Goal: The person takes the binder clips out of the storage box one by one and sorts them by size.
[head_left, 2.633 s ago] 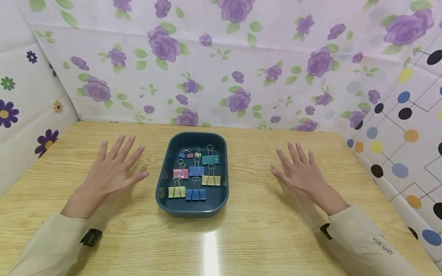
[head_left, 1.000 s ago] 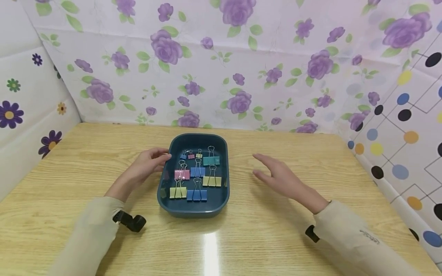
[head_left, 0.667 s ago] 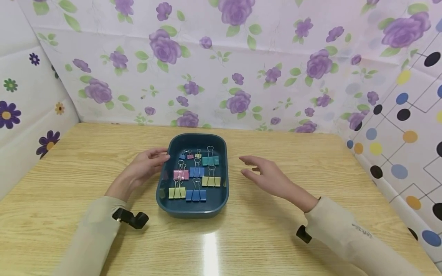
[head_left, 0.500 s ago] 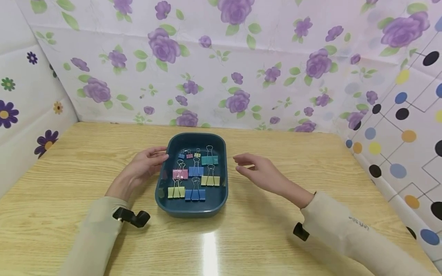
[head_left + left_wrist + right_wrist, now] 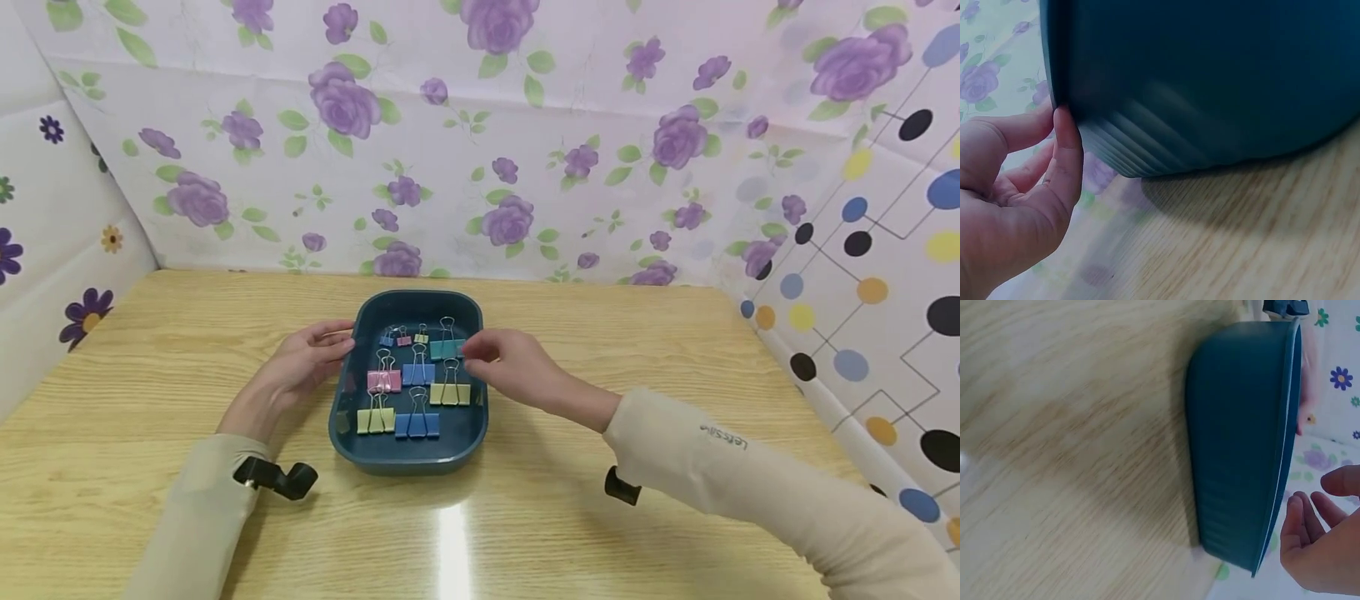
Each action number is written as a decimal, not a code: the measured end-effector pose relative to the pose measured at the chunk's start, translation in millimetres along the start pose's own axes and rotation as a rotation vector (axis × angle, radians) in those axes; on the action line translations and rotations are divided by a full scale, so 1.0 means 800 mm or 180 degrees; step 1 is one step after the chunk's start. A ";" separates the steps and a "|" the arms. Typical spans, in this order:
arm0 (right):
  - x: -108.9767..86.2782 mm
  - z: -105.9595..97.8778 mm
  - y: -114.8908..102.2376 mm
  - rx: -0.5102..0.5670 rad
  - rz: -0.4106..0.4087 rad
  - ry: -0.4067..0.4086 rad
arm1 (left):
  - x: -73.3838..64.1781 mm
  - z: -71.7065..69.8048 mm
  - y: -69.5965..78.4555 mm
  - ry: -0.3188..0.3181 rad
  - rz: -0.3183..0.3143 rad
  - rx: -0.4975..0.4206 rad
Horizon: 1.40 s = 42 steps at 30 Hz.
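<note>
A dark blue tray (image 5: pixel 408 463) on the table holds several binder clips. My left hand (image 5: pixel 298 365) pinches its left rim; in the left wrist view the thumb and a finger meet at the edge of the tray wall (image 5: pixel 1210 94). My right hand (image 5: pixel 525 373) hangs over the right rim, fingers loosely bent, with nothing visible between them. Its fingertips overlap the right end of a teal binder clip (image 5: pixel 444 351). Just below is a wide yellow binder clip (image 5: pixel 450 396). In the right wrist view the right hand (image 5: pixel 1325 550) is beside the tray's rim, thumb and fingers apart.
Also in the tray are a pink clip (image 5: pixel 384 382), a blue clip (image 5: pixel 418 375), a large blue clip (image 5: pixel 417 426), a yellow-green clip (image 5: pixel 375 422) and three tiny clips in the back row. Flowered cloth (image 5: pixel 450 183) hangs behind the wooden table (image 5: pixel 360 533).
From lying spread at the sides, my left hand has come to the tray's left rim and stays there. My right hand has moved left until its fingertips are over the tray.
</note>
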State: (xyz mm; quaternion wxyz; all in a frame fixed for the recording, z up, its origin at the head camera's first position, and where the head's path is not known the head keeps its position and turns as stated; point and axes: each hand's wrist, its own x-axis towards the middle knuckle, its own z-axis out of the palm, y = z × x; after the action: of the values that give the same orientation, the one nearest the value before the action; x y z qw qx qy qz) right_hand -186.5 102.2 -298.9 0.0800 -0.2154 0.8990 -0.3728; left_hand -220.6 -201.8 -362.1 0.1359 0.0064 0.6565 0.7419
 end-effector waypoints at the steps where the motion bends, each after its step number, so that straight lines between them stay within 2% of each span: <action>1: 0.001 0.002 -0.002 0.0034 0.0017 -0.0040 | 0.000 0.000 0.000 0.0007 -0.0004 0.0006; 9: 0.012 0.014 -0.021 0.0515 0.0489 -0.0269 | -0.001 -0.002 -0.001 0.0026 -0.0024 0.0064; 14: 0.020 0.022 -0.028 0.0716 0.0641 -0.0349 | -0.002 -0.001 -0.001 -0.0013 -0.0007 0.0115; 26: 0.041 0.048 -0.037 0.0559 0.0761 -0.0237 | -0.002 -0.002 0.002 0.0018 -0.0010 0.0125; 33: 0.047 0.059 -0.038 0.0777 0.0948 -0.0372 | -0.003 -0.004 0.000 0.0034 0.0015 0.0150; 42: 0.048 0.063 -0.033 0.0897 0.0913 -0.0596 | -0.002 -0.003 -0.003 -0.0003 0.0048 0.0156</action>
State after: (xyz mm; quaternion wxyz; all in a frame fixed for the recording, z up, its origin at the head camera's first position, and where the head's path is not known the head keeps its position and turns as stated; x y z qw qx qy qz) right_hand -196.6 36.2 -315.6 0.2447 -0.1057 0.8481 -0.4580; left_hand -219.4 -204.4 -364.4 0.1304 0.0151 0.6744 0.7266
